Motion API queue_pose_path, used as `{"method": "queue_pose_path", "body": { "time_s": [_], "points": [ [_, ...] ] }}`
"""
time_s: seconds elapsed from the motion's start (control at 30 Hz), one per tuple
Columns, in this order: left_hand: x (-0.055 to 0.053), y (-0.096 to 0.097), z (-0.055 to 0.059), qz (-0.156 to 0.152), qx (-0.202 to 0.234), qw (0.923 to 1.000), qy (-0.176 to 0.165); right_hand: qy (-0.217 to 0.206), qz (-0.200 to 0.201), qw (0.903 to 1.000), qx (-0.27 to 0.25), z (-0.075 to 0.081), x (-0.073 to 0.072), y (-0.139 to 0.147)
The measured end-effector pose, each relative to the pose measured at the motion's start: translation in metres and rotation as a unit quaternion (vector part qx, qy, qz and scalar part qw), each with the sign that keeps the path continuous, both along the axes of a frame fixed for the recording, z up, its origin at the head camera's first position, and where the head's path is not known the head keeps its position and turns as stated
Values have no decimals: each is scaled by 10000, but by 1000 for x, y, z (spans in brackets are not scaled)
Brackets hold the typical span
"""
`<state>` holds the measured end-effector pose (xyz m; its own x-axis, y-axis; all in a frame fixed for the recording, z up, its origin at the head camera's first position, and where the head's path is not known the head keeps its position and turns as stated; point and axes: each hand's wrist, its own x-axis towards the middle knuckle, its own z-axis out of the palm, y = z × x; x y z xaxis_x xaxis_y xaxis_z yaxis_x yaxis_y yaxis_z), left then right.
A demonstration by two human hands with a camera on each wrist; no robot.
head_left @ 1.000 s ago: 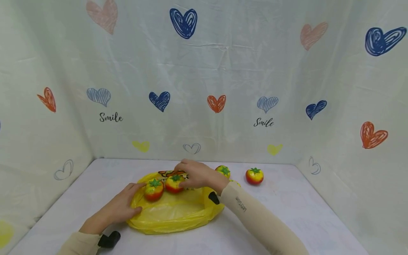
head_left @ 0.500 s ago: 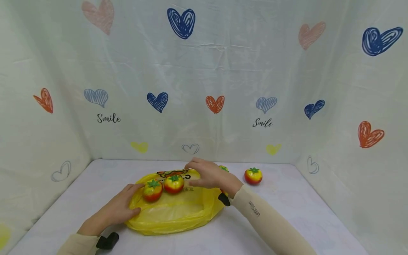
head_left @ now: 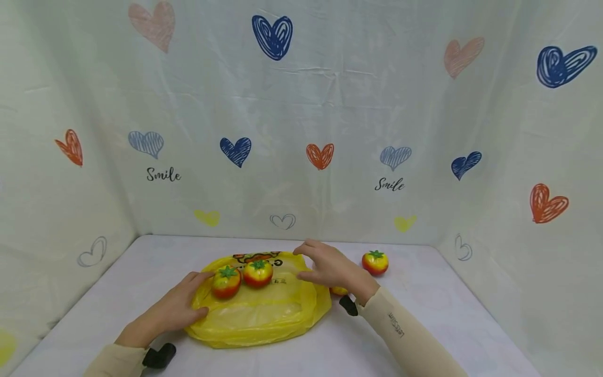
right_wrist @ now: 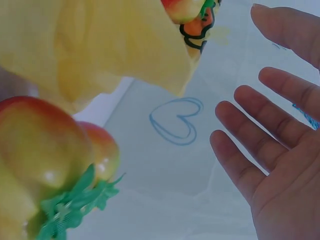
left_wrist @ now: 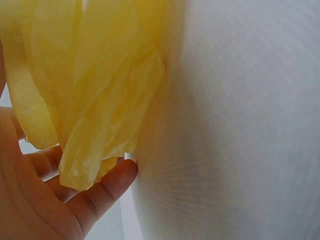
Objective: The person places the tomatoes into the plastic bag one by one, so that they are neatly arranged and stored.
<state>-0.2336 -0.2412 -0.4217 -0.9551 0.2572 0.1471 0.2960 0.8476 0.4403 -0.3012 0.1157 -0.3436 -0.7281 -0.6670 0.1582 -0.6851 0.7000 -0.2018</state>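
Note:
A yellow plastic bag (head_left: 259,332) lies spread with its mouth upward, and two toy tomatoes (head_left: 226,283) sit side by side in it. My left hand (head_left: 175,306) rests at the bag's left edge, fingers and thumb spread along the rim; the left wrist view shows the crumpled plastic against its fingers (left_wrist: 107,192). Over the bag's right edge is my right hand (head_left: 330,264), fingers apart and nothing in its grasp. Under the right wrist, a further toy tomato (head_left: 338,290) is mostly hidden. The right wrist view shows two tomatoes (right_wrist: 42,150) with green leaves beside the bag.
Another toy tomato (head_left: 375,263) stands at the back right of the white table (head_left: 424,314). A pale curtain (head_left: 348,120) printed with hearts and "Smile" closes off the back and both sides.
My right hand has drawn away from the right-hand tomato in the bag and moved right to the bag's far edge. The left hand and both tomatoes in the bag stay put.

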Motion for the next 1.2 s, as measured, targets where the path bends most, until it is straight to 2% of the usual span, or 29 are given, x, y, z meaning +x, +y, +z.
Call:
{"method": "queue_pose_path", "body": {
  "time_s": [0.3, 0.63, 0.83, 0.97, 1.2],
  "points": [
    [6, 2, 5, 1, 56, 9999, -110, 69, -214, 9992, -342, -10, 0, 25],
    [2, 2, 2, 41, 36, 10000, -78, 8, -174, 9950, -981, -22, 0, 52],
    [2, 1, 3, 33, 16, 10000, -45, -190, -335, 9919, -1212, -29, 1, 64],
    [1, 0, 4, 24, 6, 10000, -16, -240, -442, 9912, -1227, -33, 1, 70],
    [2, 1, 3, 59, 11, 9999, -155, -289, -515, 9910, -1200, -43, -3, 80]
  ]
}}
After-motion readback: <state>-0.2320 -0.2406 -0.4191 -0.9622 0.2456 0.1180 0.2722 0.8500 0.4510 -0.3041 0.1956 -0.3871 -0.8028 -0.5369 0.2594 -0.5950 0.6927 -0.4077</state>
